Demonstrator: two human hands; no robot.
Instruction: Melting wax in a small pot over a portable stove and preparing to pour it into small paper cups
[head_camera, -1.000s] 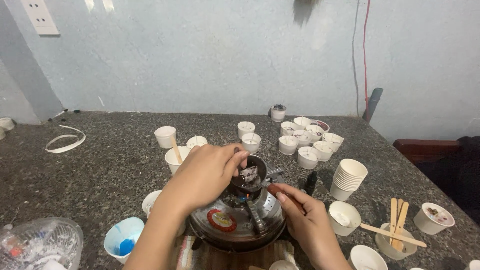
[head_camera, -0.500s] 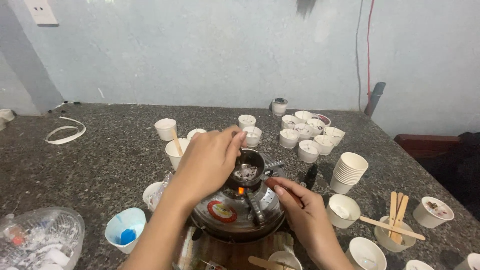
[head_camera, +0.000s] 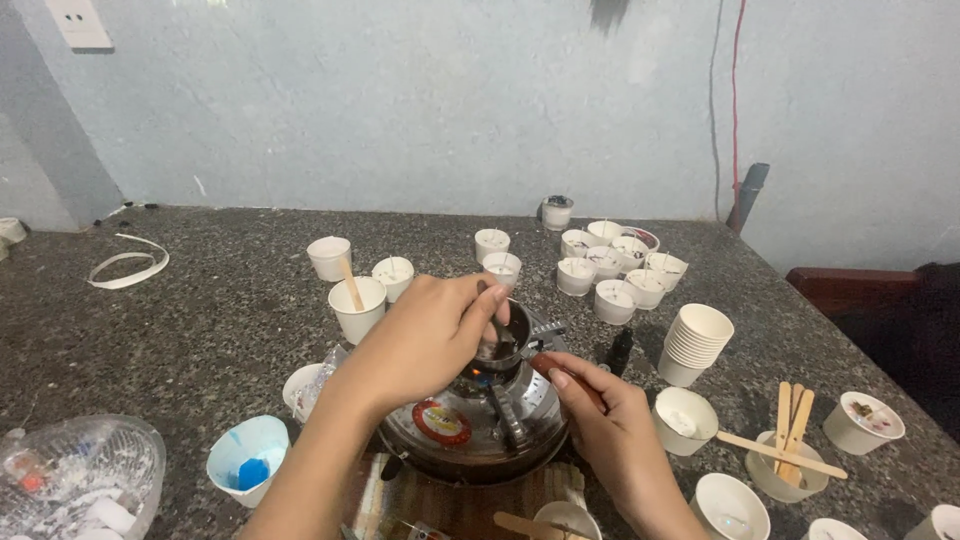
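Lower now, the left hand (head_camera: 425, 340) pinches something into the small dark metal pot (head_camera: 503, 340) while the right hand (head_camera: 600, 425) grips its red handle (head_camera: 560, 372); the flame could burn fingers.

The left hand (head_camera: 425, 340) hides most of the small metal pot (head_camera: 505, 345) and its contents, while the near plastic container (head_camera: 75, 480) and near-right cups are cut off by the frame.
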